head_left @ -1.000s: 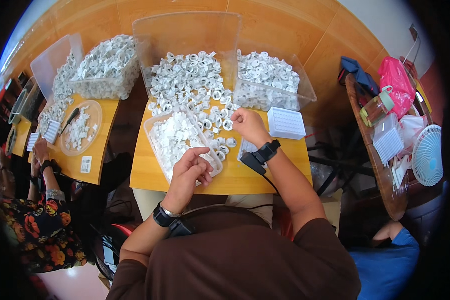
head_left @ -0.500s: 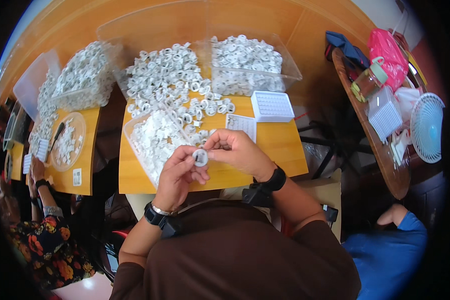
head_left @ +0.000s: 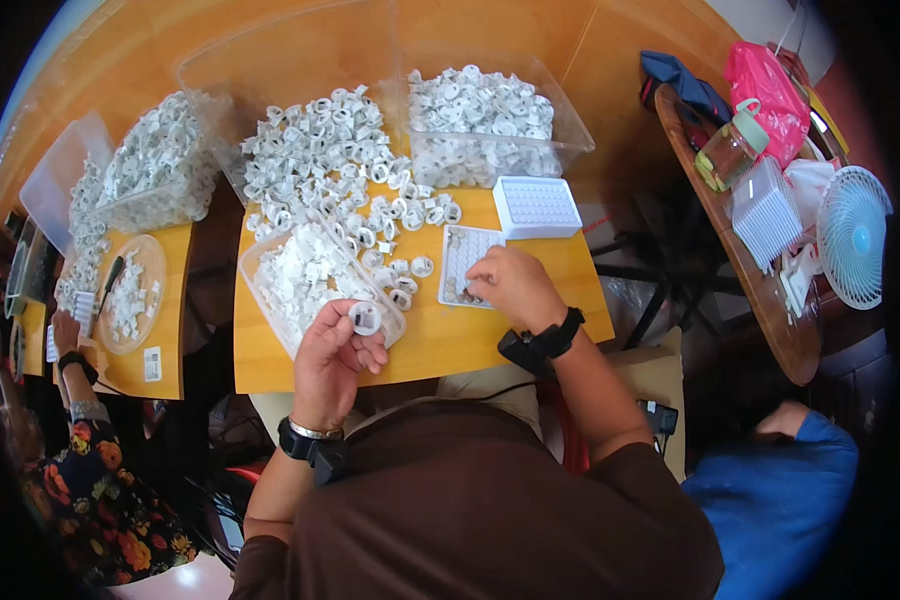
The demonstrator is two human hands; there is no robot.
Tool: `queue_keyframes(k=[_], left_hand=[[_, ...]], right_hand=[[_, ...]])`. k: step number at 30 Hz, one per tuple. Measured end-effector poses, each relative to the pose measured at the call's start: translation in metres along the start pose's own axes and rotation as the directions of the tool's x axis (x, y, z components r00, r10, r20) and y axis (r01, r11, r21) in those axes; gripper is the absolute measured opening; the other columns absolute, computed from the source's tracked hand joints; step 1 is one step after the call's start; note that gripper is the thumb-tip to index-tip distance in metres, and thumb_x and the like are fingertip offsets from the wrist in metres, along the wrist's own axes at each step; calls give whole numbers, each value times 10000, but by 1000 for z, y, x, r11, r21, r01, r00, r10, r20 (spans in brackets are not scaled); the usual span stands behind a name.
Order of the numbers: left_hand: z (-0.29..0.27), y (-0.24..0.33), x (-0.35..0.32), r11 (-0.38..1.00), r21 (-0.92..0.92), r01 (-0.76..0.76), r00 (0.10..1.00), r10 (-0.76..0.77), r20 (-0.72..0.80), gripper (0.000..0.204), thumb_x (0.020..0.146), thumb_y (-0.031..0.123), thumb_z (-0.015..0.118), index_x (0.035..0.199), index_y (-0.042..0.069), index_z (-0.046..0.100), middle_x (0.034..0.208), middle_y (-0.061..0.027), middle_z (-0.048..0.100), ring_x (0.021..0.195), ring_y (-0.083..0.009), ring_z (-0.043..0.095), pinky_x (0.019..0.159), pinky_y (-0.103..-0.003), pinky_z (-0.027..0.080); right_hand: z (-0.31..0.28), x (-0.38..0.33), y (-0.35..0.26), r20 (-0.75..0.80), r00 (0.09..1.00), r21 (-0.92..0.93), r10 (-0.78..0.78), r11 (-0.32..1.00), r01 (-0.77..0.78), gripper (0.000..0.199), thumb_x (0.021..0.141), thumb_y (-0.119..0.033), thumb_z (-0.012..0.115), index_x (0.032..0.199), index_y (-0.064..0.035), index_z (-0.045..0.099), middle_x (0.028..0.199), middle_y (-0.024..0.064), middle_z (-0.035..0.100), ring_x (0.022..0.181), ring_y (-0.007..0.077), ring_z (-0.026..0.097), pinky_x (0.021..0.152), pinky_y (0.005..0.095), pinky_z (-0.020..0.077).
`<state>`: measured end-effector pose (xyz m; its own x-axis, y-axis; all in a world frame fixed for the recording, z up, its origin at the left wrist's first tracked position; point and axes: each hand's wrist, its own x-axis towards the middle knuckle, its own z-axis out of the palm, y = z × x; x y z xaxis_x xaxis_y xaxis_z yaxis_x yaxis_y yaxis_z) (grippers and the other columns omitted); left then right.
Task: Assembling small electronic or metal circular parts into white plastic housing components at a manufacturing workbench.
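Observation:
Between the thumb and fingers of my left hand (head_left: 332, 355) is a white round plastic part (head_left: 365, 318), raised over the table's near side. My right hand (head_left: 522, 290) reaches down to a shallow white tray (head_left: 485, 240) with rows of round pockets, some holding small greyish discs. Its fingertips are pinched together over the tray's near part; whatever they hold is hidden. Just beyond my left hand stands a clear bin (head_left: 305, 262) of small white plastic pieces. A loose heap of white ring-shaped parts (head_left: 320, 150) spreads over the table behind it.
A large clear bin (head_left: 560, 150) full of white parts stands at the back. Stacked white trays (head_left: 537, 208) sit at the far right. Another person's hand (head_left: 65, 330) works at the left table. On the right, a brown table (head_left: 785, 340) holds a blue fan (head_left: 855, 240) and a jug (head_left: 732, 150).
My right hand has left the round part and moved right to the pocketed tray. My left hand keeps the part and has shifted slightly left and down.

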<state>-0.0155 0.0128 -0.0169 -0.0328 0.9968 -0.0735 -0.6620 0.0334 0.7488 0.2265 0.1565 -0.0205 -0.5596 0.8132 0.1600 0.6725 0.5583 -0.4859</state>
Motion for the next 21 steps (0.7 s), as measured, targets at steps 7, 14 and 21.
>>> queue_keyframes(k=[7, 14, 21], left_hand=[[3, -6, 2, 999, -18, 40, 999, -41, -4, 261, 937, 237, 516, 1084, 22, 496, 857, -135, 632, 669, -183, 618, 562, -237, 494], [5, -7, 1, 998, -13, 68, 998, -68, 2, 255, 937, 238, 518, 1066, 19, 495, 849, -131, 627, 668, -179, 618, 561, -236, 499], [9, -8, 4, 996, -22, 90, 994, -89, 57, 235, 957, 205, 476, 1081, 6, 504, 865, -113, 622, 691, -172, 615, 595, -257, 497]], right_hand=[[15, 0, -6, -1, 999, -90, -41, 995, 40, 96, 760, -136, 625, 781, -69, 691, 785, 104, 623, 802, 303, 582, 724, 417, 465], [13, 4, -3, -97, 993, 91, 71, 994, -62, 60, 807, -104, 609, 816, -45, 617, 810, 120, 638, 769, 329, 610, 677, 404, 483], [7, -2, -28, 32, 986, 660, 162, 738, -143, 68, 864, -34, 602, 910, 16, 599, 826, 28, 629, 760, 65, 581, 680, 221, 469]])
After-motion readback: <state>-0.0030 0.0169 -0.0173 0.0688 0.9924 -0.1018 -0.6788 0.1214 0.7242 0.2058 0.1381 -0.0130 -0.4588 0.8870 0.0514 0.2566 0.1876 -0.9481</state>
